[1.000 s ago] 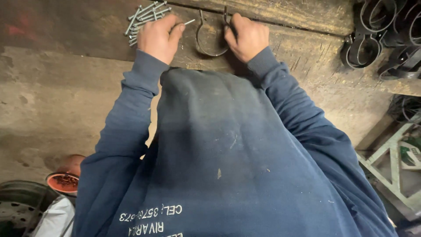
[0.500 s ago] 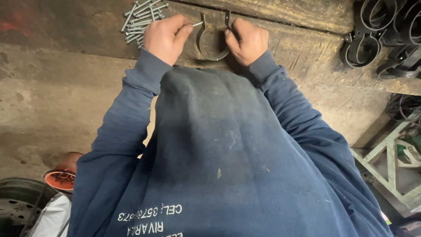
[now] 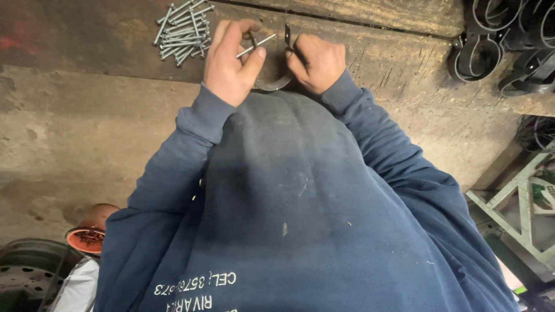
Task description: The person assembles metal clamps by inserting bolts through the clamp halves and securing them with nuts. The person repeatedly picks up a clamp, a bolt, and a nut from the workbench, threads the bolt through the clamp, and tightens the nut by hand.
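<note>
My left hand (image 3: 231, 60) pinches a long silver bolt (image 3: 259, 45) between thumb and fingers, its tip pointing toward the right ear of a dark U-shaped metal clamp (image 3: 276, 81). My right hand (image 3: 315, 60) grips that right ear of the clamp. The clamp rests on the worn wooden bench (image 3: 376, 58), its lower curve partly hidden behind my blue sweatshirt. A loose pile of similar silver bolts (image 3: 182, 29) lies just left of my left hand.
Several dark round clamps (image 3: 503, 46) are heaped at the bench's far right. A green metal frame (image 3: 520, 214) stands lower right. A dark wheel rim (image 3: 26, 274) and an orange-lidded container (image 3: 87, 237) sit on the floor at lower left.
Both hands have drawn closer together over the clamp, and the left hand's bolt now points at the clamp's right ear. The view has shifted slightly.
</note>
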